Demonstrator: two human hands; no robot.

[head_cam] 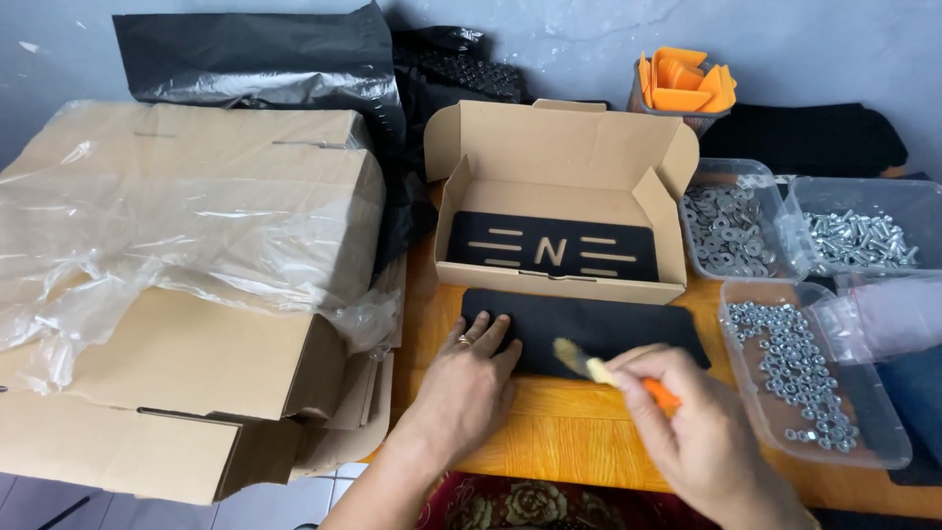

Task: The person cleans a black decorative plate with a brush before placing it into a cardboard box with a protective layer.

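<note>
A flat black plate (599, 329) lies on the orange wooden table (549, 442) in front of an open cardboard box (564, 157). My left hand (466, 383) rests flat on the plate's left end, a ring on one finger. A small brush (589, 365) with an orange handle and pale bristles is gripped in my right hand (702, 432), its bristles touching the plate's lower edge. Inside the box lies another black plate (551, 247) with cut-out slots and a letter shape.
Clear plastic trays hold washers (731, 231), screws (859, 240) and nuts (795, 368) on the right. A cup of orange plastic parts (682, 83) stands behind the box. Big cardboard cartons under clear plastic (177, 285) fill the left. Black bags (265, 59) lie at the back.
</note>
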